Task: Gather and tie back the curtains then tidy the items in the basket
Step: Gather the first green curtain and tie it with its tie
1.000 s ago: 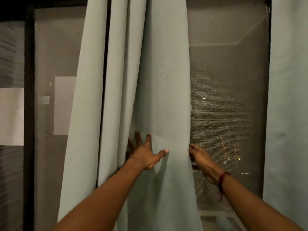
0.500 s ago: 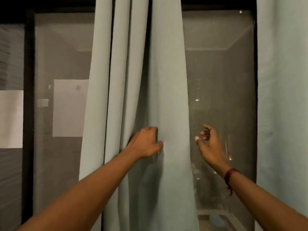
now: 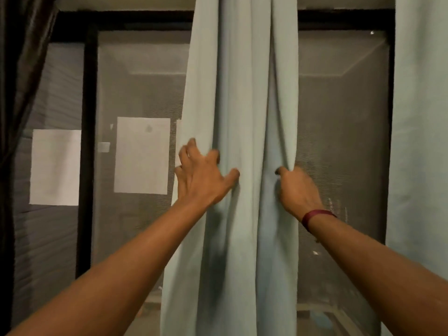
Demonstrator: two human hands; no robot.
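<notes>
Nearest to me, two bare forearms rise from the bottom corners of the frame toward the middle. My left hand sits just left of centre, fingers spread and curled into the left side of the pale green curtain, thumb pressed into a fold. My right hand is just right of centre with its fingers closed around the curtain's right edge, pinching the cloth into a tight pleat. A dark red band circles the right wrist.

The curtain hangs as a bunched column down the centre of the frame, from the top edge to the bottom, squeezed narrower between the two hands and flaring out again below them. A second panel of the same pale cloth runs down the right edge of the frame, well apart from the one I hold.

Behind the cloth is a mesh screen in a black frame, with darkness and a few small lights beyond it. Through the mesh at left centre I see two pale rectangular sheets, with a small tag between them; I can read no writing on them. A dark sheer drape hangs down the upper left corner. The basket is nowhere in this view.
</notes>
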